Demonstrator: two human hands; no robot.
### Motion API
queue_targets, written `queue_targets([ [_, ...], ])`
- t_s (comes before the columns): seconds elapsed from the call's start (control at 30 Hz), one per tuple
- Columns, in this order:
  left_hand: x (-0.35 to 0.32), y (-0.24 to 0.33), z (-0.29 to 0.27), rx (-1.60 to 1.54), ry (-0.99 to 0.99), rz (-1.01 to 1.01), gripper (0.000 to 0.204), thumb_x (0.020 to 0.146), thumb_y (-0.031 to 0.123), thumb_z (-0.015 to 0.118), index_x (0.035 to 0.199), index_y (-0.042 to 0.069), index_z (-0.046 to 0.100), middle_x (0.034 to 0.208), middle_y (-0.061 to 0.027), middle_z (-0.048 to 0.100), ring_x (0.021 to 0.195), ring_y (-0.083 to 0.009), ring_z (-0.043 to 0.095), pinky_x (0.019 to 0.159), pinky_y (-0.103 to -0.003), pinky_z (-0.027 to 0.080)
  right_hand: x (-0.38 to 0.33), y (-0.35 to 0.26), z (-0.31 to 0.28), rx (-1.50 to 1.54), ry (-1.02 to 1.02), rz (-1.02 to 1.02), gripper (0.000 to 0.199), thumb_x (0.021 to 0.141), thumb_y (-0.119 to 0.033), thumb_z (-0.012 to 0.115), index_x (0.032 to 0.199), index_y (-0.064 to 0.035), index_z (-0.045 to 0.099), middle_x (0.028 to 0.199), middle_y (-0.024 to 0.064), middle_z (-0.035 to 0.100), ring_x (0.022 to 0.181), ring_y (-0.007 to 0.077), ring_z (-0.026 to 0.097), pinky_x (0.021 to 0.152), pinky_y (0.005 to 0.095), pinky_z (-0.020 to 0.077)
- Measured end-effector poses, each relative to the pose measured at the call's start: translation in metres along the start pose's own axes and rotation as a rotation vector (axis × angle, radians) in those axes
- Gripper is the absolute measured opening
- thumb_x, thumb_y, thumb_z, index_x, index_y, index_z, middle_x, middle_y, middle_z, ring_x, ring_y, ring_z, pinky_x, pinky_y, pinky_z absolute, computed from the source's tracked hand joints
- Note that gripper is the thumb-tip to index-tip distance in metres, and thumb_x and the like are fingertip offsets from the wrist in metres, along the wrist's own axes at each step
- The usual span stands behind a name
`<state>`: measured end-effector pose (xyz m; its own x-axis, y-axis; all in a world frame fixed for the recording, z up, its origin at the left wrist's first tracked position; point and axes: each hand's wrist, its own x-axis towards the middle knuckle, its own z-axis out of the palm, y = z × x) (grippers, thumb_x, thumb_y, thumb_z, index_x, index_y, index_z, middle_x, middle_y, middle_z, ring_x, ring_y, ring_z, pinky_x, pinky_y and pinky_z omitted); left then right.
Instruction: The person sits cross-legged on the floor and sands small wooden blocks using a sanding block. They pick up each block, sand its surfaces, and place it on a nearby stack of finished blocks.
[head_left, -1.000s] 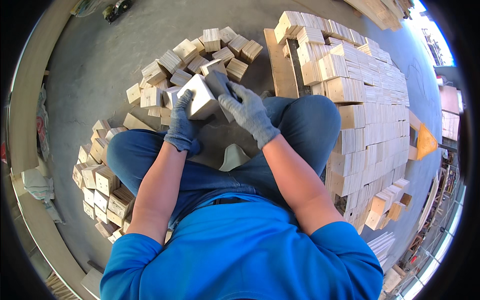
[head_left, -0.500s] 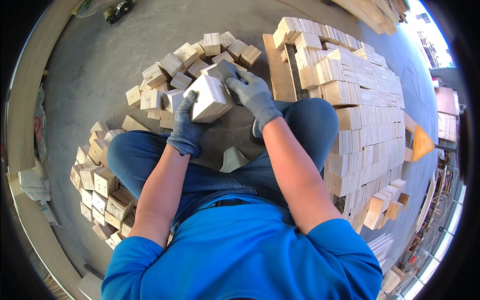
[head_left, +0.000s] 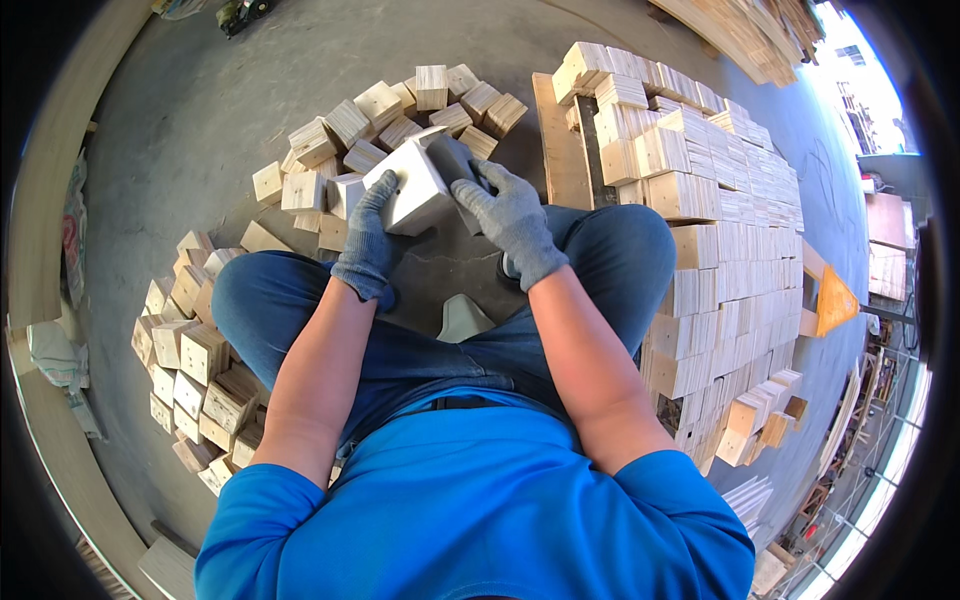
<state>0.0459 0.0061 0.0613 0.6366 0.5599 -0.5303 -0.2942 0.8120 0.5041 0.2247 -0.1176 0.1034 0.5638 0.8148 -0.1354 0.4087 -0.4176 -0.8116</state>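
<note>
Block has tipped in the gloved hands: half a second ago its striped side lay broad to view, and now the pale end with the small hole shows most, up toward us. The dark pad, which sat up by its far edge, has come down along its right side and covers much of the stripes. As I judge it, that means the contact between the two has shifted while the piece itself stays in work, neither set down nor passed on. The left hand grips the block from its near left, thumb laid on the pale end, the other fingers mostly out of sight from where I stand. The right hand is closed around the pad, just right of the block, pressing or resting there; how hard, I can't tell. So the block hangs between both hands, over the gap between the knees. Just beyond it lies a loose heap of others; well off to its near left sits a second pile; to its right, past the knee, rises the neat stack.
</note>
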Motion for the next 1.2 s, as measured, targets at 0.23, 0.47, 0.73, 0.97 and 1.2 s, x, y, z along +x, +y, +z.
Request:
queue_targets([
  [0.23,-0.011,0.002,0.011,0.041,0.035,0.056,0.066,0.096,0.039,0.074,0.149,0.008,0.050,0.132,-0.0160,0.067,0.117,-0.0358,0.069,0.094,-0.062,0.058,0.000,0.008,-0.017,0.114,0.034,0.168,0.064,0.094,-0.046,0.076,0.139,-0.0012,0.066,0.121,0.0239,0.075,0.111,0.0324,0.074,0.099,0.0384,0.0560],
  [0.47,0.001,-0.002,0.001,0.146,0.035,0.088,0.065,0.095,0.041,0.074,0.147,0.009,0.052,0.128,-0.0143,0.068,0.109,-0.0345,0.072,0.080,-0.060,0.063,-0.018,-0.010,-0.005,0.064,0.067,0.026,0.062,0.095,-0.048,0.072,0.134,-0.0003,0.068,0.118,0.0268,0.075,0.110,0.0417,0.072,0.096,0.0471,0.0564],
  [0.73,-0.009,-0.010,0.013,0.160,0.016,0.109,0.053,0.097,0.034,0.074,0.139,0.004,0.060,0.116,-0.0125,0.073,0.099,-0.0269,0.076,0.075,-0.048,0.067,0.012,-0.028,-0.010,0.042,-0.001,0.128,0.056,0.096,-0.047,0.068,0.130,-0.0014,0.070,0.106,0.0272,0.076,0.104,0.0407,0.073,0.091,0.0478,0.0567],
  [0.97,-0.001,0.003,0.002,0.115,0.043,0.097,0.067,0.097,0.041,0.072,0.148,0.006,0.050,0.132,-0.0183,0.066,0.113,-0.0379,0.071,0.084,-0.060,0.063,-0.029,-0.009,0.001,-0.112,0.109,-0.016,0.068,0.096,-0.052,0.070,0.137,0.0025,0.065,0.105,0.0306,0.074,0.105,0.0439,0.072,0.096,0.0494,0.0556],
  [1.2,-0.004,-0.011,0.008,0.224,-0.008,0.102,0.058,0.096,0.036,0.075,0.141,0.005,0.058,0.118,-0.0129,0.072,0.101,-0.0289,0.076,0.075,-0.051,0.067,0.025,-0.014,-0.012,-0.177,0.067,0.093,0.061,0.096,-0.050,0.071,0.133,-0.0015,0.068,0.119,0.0263,0.074,0.113,0.0417,0.071,0.098,0.0476,0.0550],
])
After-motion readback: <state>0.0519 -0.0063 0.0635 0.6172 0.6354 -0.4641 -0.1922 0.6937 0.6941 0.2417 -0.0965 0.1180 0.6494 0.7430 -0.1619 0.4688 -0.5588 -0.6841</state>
